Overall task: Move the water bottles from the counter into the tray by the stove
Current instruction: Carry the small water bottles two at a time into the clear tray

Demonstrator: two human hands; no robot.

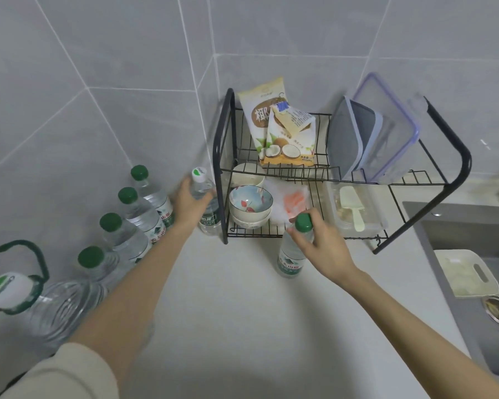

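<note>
Head view: the row of green-capped bottles [127, 239] along the wall, left of the dish rack [217, 156], is best not bumped by the forearm reaching over it, so both held bottles should probably be lifted straight up. Just left of the rack, a white-capped bottle [210, 220] is wrapped at the shoulder by the left hand [189, 204]. In front of the rack, another bottle [290, 259] is pinched below its green cap by the right hand [324, 249]. No tray is seen.
</note>
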